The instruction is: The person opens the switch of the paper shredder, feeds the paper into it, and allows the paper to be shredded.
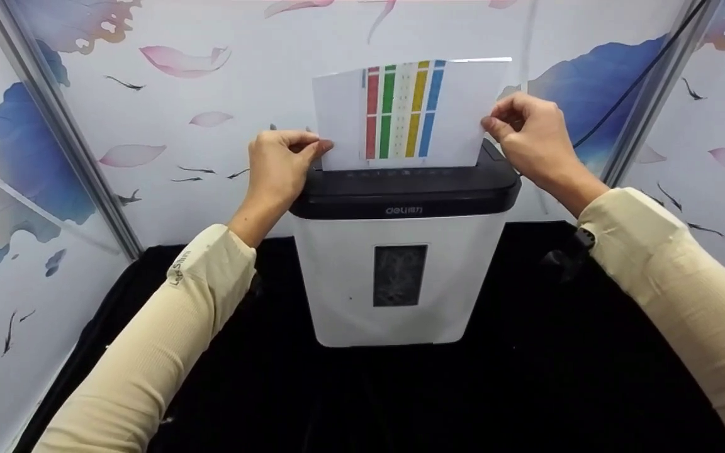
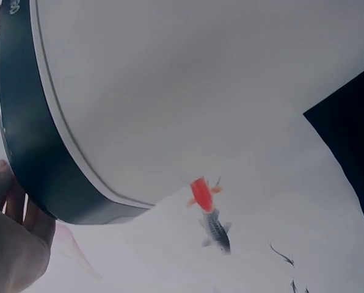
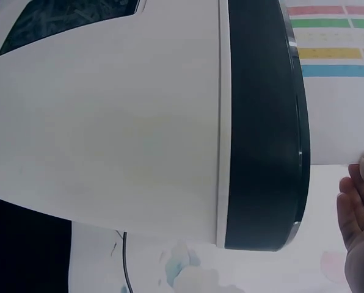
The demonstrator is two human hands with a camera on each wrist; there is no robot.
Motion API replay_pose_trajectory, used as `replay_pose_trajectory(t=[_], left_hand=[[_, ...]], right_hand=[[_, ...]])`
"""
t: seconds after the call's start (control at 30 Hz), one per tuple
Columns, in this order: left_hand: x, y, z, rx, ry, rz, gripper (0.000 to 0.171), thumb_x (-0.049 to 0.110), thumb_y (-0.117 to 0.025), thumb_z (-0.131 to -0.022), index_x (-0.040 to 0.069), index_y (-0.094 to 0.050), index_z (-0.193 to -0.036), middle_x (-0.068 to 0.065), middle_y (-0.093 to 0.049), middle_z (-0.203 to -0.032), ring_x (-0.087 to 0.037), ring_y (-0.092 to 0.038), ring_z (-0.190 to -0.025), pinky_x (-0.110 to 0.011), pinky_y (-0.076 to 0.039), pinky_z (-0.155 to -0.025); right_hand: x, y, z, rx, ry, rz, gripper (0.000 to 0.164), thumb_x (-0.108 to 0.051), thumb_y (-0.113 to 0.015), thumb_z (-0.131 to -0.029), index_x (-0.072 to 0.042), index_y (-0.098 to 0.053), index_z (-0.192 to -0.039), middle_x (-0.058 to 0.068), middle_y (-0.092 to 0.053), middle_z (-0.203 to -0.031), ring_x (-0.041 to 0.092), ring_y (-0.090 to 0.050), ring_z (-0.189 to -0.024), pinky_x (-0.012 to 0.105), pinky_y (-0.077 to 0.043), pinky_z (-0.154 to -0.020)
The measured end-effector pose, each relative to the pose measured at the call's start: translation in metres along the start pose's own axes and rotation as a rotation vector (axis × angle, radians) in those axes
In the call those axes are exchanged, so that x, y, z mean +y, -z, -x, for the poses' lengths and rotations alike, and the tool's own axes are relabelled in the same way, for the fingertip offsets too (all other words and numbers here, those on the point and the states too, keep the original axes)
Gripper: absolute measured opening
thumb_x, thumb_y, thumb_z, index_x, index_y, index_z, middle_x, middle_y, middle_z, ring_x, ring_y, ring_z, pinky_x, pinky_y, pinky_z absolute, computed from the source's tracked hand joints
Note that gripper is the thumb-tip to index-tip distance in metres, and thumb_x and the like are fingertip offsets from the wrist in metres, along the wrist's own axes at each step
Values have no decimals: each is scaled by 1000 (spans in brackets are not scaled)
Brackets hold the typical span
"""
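Note:
A white sheet of paper point(image 1: 340, 113) with red, green, yellow and blue stripes stands upright in the top slot of a paper shredder point(image 1: 343, 270). The shredder has a white body, a black top and a small dark window point(image 1: 400, 275). My left hand point(image 1: 281, 163) pinches the sheet's left edge low down, close to the black top. At the right edge, somewhat higher, my right hand point(image 1: 529, 129) pinches the sheet between thumb and fingers. In the right wrist view the fingers of the right hand point(image 3: 362, 207) meet the paper's edge beside the black top.
Black cloth point(image 1: 362, 396) covers the surface under the shredder. Patterned white panels point(image 1: 211, 107) with metal posts point(image 1: 60, 132) rise behind and at both sides. A black cable point(image 1: 639, 75) runs down the right back corner.

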State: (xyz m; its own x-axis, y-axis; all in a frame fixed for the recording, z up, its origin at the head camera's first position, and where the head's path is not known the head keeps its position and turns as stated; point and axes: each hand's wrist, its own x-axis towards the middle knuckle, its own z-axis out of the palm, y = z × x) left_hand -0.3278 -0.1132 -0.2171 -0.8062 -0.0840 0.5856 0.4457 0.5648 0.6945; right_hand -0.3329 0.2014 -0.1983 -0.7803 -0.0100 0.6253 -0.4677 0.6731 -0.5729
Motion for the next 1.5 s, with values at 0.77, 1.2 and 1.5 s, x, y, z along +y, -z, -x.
replay_pose_trajectory(t=[0.77,1.2,1.5], left_hand=[[6,-2,0,64,-16,-20,20,30,-72,-78,12,-75,-86,-4,-71,-79,-8,-53,-66,-18,-38,-61],[0,2,8,60,-23,29,29,30,-71,-80,16,-70,-105,0,-71,-99,-7,-65,-88,-21,-51,-77],[2,5,16,65,-9,107,29,32,-72,-79,15,-71,-102,0,-70,-105,-4,-65,-90,-17,-52,-78]], right_hand=[[-10,-13,2,-58,-37,9,30,-37,-62,-86,-7,-64,-90,-5,-59,-80,9,-54,-79,18,-42,-68],[1,-14,9,-39,-49,-63,22,-27,-62,-86,-9,-65,-98,-4,-62,-88,7,-56,-82,16,-44,-74],[5,-13,17,-26,-43,-89,21,-26,-61,-87,-11,-65,-101,-4,-63,-93,6,-57,-83,15,-45,-72]])
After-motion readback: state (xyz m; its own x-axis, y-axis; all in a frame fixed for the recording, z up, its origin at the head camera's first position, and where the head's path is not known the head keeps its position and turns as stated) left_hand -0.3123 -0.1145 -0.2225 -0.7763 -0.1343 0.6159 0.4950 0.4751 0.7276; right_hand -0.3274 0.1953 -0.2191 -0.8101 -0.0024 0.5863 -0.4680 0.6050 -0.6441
